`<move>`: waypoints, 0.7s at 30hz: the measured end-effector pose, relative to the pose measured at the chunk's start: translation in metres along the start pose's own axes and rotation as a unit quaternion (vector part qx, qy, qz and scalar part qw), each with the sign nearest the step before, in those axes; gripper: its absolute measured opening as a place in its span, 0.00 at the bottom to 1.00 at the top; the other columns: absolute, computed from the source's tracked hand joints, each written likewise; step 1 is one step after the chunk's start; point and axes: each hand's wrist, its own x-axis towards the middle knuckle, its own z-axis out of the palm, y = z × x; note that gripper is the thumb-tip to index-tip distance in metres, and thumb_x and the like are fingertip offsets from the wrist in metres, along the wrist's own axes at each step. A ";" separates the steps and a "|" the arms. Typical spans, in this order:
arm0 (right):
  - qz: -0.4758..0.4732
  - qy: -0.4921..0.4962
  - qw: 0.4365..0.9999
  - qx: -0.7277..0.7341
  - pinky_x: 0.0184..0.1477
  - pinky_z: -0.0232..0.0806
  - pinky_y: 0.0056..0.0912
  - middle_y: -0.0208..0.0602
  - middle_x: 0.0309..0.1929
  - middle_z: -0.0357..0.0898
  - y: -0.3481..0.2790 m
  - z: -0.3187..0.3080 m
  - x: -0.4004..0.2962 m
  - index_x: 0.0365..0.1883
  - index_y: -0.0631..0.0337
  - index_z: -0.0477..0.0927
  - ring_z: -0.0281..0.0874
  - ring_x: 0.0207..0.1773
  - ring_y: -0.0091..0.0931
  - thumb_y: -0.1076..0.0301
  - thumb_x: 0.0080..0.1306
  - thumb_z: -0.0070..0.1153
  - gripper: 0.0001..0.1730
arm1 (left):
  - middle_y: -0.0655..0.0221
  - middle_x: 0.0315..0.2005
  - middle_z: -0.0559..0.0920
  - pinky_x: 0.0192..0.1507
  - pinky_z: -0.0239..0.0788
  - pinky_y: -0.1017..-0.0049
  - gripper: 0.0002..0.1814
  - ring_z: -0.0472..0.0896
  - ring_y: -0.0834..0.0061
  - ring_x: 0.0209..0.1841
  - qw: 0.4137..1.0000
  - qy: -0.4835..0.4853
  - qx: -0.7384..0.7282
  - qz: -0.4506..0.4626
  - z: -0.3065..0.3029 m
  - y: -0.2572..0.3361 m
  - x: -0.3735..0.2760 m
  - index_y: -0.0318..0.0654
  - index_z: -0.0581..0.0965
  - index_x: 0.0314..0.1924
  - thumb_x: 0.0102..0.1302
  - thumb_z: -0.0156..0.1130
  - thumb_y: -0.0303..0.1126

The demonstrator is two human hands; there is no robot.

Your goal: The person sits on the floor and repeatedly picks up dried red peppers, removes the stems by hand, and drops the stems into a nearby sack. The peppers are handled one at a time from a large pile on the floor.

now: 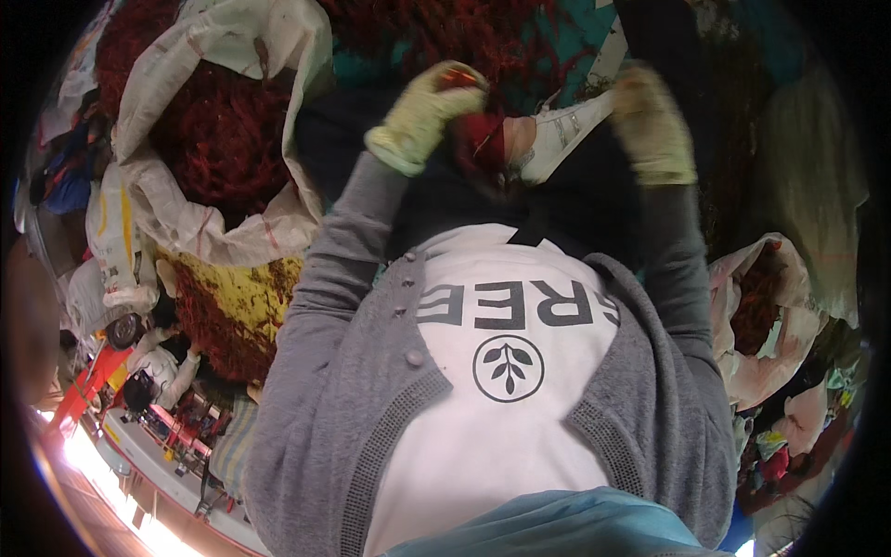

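My left hand (440, 104), in a pale yellow knitted glove, is raised above my dark-trousered lap with its fingers curled. Orange-red material shows at its fingers; whether it is held or part of the glove is unclear. Just below it is a blurred red patch (482, 143) beside a bare ankle and a white shoe (562, 136). My right hand (647, 115), gloved alike and motion-blurred, is bent near the shoe's toe; what its fingers hold cannot be made out. Beyond both hands, dark red branching strands, like seaweed (480, 42), lie on a green surface (567, 35).
A large open white woven sack (139, 139) of red strands stands at left. More strands lie on a yellow sheet (237, 285) below it. At right is a smaller open sack (731, 369). A person (156, 365) is at lower left near an orange-red hand truck or cart (87, 386).
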 end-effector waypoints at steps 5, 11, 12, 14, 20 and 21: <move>-0.106 0.178 0.976 -0.063 0.37 0.73 0.27 0.40 0.44 0.80 -0.011 0.013 -0.025 0.54 0.63 0.78 0.77 0.38 0.27 0.56 0.78 0.50 0.19 | 0.70 0.35 0.79 0.45 0.76 0.70 0.07 0.79 0.73 0.36 0.962 0.093 -0.253 0.035 -0.086 -0.038 -0.024 0.39 0.78 0.49 0.76 0.59 0.32; -0.060 -0.264 0.438 -0.857 0.59 0.71 0.45 0.43 0.60 0.73 0.162 0.049 -0.010 0.56 0.53 0.77 0.74 0.60 0.45 0.67 0.60 0.66 0.24 | 0.71 0.33 0.77 0.35 0.71 0.75 0.07 0.75 0.77 0.31 0.962 0.103 -0.252 -0.014 -0.068 -0.038 -0.023 0.41 0.77 0.49 0.73 0.61 0.28; -0.038 -0.297 0.396 -0.868 0.56 0.72 0.41 0.43 0.55 0.76 0.170 0.046 0.001 0.55 0.53 0.79 0.76 0.56 0.43 0.69 0.61 0.65 0.23 | 0.71 0.32 0.77 0.34 0.70 0.76 0.07 0.75 0.78 0.30 0.969 0.104 -0.223 -0.009 -0.068 -0.040 -0.020 0.41 0.77 0.48 0.72 0.62 0.28; -0.074 -0.285 0.470 -0.832 0.52 0.74 0.36 0.43 0.47 0.79 0.170 0.038 0.012 0.51 0.55 0.80 0.79 0.50 0.41 0.73 0.62 0.64 0.18 | 0.73 0.31 0.76 0.33 0.69 0.79 0.07 0.74 0.81 0.30 0.985 0.100 -0.139 -0.012 -0.063 -0.044 -0.016 0.41 0.77 0.47 0.70 0.64 0.27; -0.002 -0.081 0.849 -0.521 0.50 0.75 0.26 0.35 0.48 0.83 0.136 0.092 0.004 0.53 0.65 0.80 0.80 0.50 0.24 0.72 0.75 0.54 0.11 | 0.71 0.43 0.83 0.51 0.74 0.76 0.17 0.80 0.78 0.48 0.985 0.021 0.110 0.129 0.013 -0.041 -0.002 0.38 0.77 0.56 0.67 0.65 0.27; -0.010 -0.063 0.867 -0.493 0.51 0.75 0.28 0.37 0.48 0.83 0.136 0.095 0.000 0.53 0.66 0.80 0.80 0.50 0.26 0.71 0.75 0.54 0.12 | 0.71 0.43 0.84 0.51 0.75 0.76 0.16 0.80 0.79 0.48 0.985 0.020 0.115 0.125 0.013 -0.045 0.003 0.38 0.78 0.55 0.67 0.66 0.27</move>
